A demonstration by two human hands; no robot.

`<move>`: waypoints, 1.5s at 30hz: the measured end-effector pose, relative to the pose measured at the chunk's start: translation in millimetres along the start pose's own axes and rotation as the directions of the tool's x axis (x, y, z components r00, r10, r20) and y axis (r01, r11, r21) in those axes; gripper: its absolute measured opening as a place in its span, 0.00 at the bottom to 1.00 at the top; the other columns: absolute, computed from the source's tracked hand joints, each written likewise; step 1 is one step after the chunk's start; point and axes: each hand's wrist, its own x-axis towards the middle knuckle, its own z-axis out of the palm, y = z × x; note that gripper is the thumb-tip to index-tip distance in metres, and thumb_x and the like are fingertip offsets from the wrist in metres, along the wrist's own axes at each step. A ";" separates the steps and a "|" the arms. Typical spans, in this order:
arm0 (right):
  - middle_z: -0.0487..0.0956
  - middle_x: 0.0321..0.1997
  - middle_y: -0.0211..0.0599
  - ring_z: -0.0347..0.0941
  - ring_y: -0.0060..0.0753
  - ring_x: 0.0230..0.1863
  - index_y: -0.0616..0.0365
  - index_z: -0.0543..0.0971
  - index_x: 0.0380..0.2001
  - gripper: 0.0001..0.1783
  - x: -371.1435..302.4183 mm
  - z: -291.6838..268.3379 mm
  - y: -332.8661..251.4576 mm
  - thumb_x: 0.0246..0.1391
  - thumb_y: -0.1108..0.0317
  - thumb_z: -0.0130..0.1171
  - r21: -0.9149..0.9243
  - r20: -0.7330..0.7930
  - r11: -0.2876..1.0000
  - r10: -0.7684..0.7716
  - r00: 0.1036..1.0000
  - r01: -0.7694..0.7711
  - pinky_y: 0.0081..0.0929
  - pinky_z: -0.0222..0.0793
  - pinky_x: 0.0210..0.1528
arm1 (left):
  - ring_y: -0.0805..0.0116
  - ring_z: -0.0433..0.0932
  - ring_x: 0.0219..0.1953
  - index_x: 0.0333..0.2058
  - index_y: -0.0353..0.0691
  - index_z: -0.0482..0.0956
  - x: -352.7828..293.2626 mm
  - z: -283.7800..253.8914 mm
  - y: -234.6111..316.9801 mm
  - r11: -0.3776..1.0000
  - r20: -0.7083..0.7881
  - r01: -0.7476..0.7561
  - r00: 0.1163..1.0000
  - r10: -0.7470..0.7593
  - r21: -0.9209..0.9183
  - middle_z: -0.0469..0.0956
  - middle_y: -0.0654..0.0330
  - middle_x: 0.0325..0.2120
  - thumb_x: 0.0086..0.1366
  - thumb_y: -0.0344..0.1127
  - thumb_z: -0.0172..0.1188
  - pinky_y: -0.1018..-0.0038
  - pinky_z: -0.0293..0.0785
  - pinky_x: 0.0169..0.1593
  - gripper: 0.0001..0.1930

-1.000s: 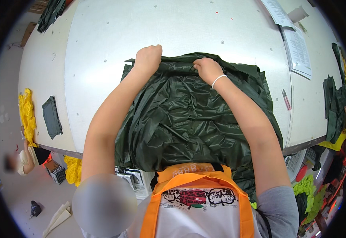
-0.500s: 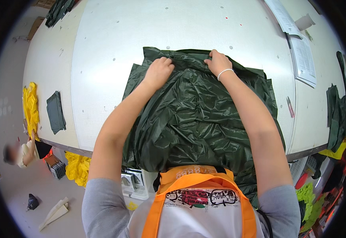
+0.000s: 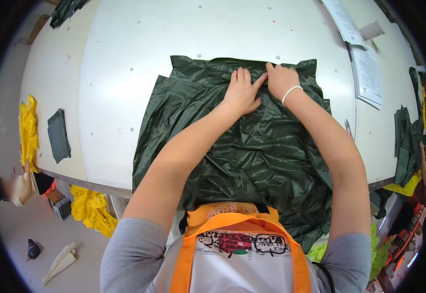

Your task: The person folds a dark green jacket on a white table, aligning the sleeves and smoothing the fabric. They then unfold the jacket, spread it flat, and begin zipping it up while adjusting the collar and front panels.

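Observation:
A large crumpled piece of shiny dark green cloth lies on the white table and hangs over its front edge toward my body. Its exact kind is hard to tell. Flat on the upper part of it rests my left hand, fingers stretched out and thumb apart. Just to the right, my right hand, with a white bead bracelet at the wrist, is curled at the far edge of the cloth and seems to pinch it. Its fingertips are partly hidden. The two hands nearly touch.
A folded dark green piece and yellow cloth lie at the left. Printed papers and a small cutter are on the right, beyond them more dark green cloth. Another person is at the far left.
My left hand has moved right across the cloth, close to my right hand, and its fingers have spread. The cloth's top right corner now lies spread out farther up.

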 end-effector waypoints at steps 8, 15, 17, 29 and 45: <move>0.74 0.44 0.36 0.71 0.32 0.47 0.56 0.74 0.39 0.13 -25.3 -5.5 25.3 0.48 0.70 0.55 -0.055 -0.112 0.978 -0.207 0.972 0.202 0.29 0.61 0.49 | 0.49 0.59 0.56 0.52 0.34 0.70 45.3 2.1 44.2 0.999 0.251 0.018 0.968 -0.030 0.050 0.67 0.49 0.50 0.58 0.51 0.53 0.58 0.51 0.62 0.30; 0.73 0.48 0.30 0.64 0.37 0.54 0.52 0.76 0.43 0.20 -39.9 66.7 78.2 0.43 0.71 0.64 0.416 -0.425 0.909 0.221 0.878 -0.027 0.36 0.59 0.54 | 0.49 0.63 0.53 0.50 0.43 0.72 43.4 14.1 45.4 0.983 -0.089 0.048 0.994 -0.064 -0.177 0.68 0.48 0.48 0.57 0.49 0.58 0.51 0.54 0.58 0.25; 0.74 0.44 0.29 0.66 0.36 0.51 0.52 0.78 0.38 0.15 -33.6 73.1 81.6 0.43 0.71 0.64 0.424 -0.414 0.906 0.196 0.889 -0.003 0.35 0.60 0.52 | 0.50 0.63 0.53 0.49 0.43 0.74 50.8 15.5 51.7 0.972 -0.037 0.111 0.992 -0.121 -0.207 0.69 0.50 0.47 0.57 0.49 0.57 0.49 0.53 0.59 0.24; 0.75 0.28 0.27 0.70 0.34 0.38 0.52 0.76 0.24 0.06 -27.7 47.1 80.7 0.41 0.73 0.63 0.576 -0.508 0.809 0.242 0.827 0.117 0.33 0.60 0.41 | 0.61 0.73 0.43 0.26 0.44 0.80 85.1 -0.1 59.3 0.630 0.148 0.414 0.890 -0.431 -0.657 0.78 0.62 0.28 0.54 0.50 0.62 0.36 0.38 0.60 0.15; 0.76 0.28 0.28 0.71 0.35 0.38 0.53 0.78 0.23 0.04 -30.0 46.6 94.1 0.41 0.71 0.63 0.551 -0.485 0.817 0.150 0.861 0.168 0.34 0.62 0.42 | 0.57 0.76 0.37 0.26 0.41 0.81 77.6 -0.6 40.4 0.851 -0.018 0.303 0.939 -0.344 -0.428 0.79 0.58 0.27 0.59 0.38 0.55 0.60 0.61 0.50 0.10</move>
